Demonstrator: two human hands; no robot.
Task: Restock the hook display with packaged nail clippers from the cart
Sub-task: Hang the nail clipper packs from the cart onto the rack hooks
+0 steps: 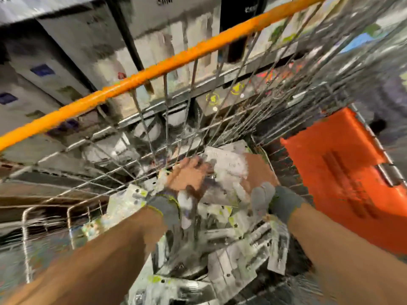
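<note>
The frame is blurred by motion. Both of my gloved hands reach down into the wire cart point(72, 148). A heap of packaged nail clippers point(233, 258), white and green cards, fills its bottom. My left hand point(187, 177) curls its fingers over the left edge of a white pack point(229, 166) at the top of the heap. On that pack's right side, my right hand point(261, 183) grips it, thumb towards me. The hook display is not in view.
The cart's orange handle bar point(154, 71) crosses the view diagonally above the hands. An orange plastic flap point(343, 172) stands at the cart's right. Beyond the wire wall are shelves with grey boxes point(66, 62).
</note>
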